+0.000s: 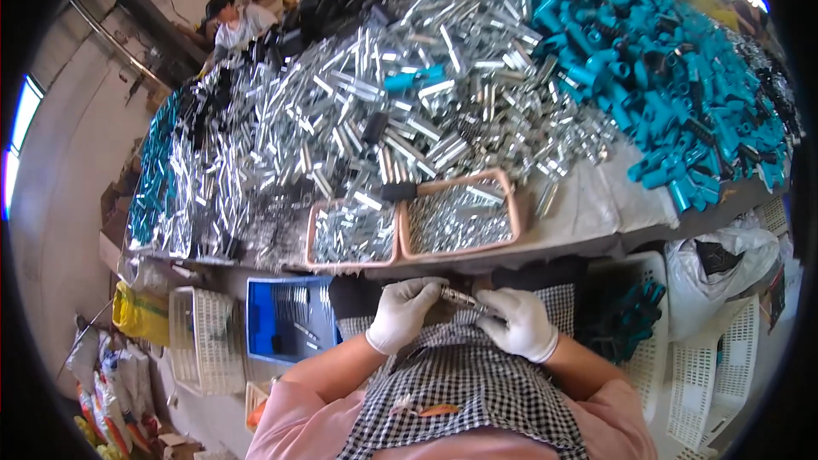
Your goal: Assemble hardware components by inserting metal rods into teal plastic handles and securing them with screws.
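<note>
My left hand [402,315], in a white glove, pinches one end of a short silver metal rod-like part [461,297]. On the other end are the closed fingers of my right hand [521,324], gloved in white too. The part lies crosswise above my lap, over a black-and-white checked apron [460,383]; its exact kind is too small to tell. Just beyond my hands, at the table's near edge, two pink trays stand side by side. The left tray [309,243] and the right tray [516,213] both hold small shiny metal pieces.
Silver metal tubes [341,102] are heaped across the table, with teal plastic parts [648,85] piled at the right. A blue bin [264,349] and a white basket [204,358] stand at left below the table. Another white basket [652,273] holds dark teal parts. Other people are across the table.
</note>
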A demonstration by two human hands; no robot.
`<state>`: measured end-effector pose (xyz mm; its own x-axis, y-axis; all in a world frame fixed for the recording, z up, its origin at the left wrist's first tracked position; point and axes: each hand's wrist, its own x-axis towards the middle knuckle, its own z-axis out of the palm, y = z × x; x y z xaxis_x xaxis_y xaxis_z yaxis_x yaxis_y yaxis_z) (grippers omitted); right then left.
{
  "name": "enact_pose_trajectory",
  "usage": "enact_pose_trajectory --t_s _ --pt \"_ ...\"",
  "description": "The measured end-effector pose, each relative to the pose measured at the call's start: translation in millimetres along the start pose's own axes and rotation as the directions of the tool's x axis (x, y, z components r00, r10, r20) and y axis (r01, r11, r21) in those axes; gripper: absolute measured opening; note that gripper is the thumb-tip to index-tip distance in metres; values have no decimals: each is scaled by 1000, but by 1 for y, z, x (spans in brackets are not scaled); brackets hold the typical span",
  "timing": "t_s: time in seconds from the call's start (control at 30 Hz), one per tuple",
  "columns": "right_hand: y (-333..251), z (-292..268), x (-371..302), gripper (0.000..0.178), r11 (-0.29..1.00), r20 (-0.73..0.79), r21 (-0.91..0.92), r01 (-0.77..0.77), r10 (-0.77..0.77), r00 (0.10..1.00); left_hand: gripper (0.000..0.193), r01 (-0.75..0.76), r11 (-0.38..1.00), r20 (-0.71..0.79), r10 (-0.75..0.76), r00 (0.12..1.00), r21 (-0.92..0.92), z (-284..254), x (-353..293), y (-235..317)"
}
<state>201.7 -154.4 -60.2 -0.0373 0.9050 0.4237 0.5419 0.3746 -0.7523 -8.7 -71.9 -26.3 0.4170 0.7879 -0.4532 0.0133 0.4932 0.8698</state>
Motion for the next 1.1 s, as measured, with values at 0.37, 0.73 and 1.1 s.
enact_pose_trajectory --t_s 0.37,0.73,1.1 --pt "8 -49 2 28 896 -199 301 -325 393 898 39 -510 528 371 353 859 679 43 117 133" --pt "-2 -62 8 33 897 -54 182 -403 419 907 48 -188 -545 516 546 660 817 0 262 234" --pt "0 -36 7 31 905 -105 230 -359 390 915 25 -317 904 125 292 948 288 -18 76 131"
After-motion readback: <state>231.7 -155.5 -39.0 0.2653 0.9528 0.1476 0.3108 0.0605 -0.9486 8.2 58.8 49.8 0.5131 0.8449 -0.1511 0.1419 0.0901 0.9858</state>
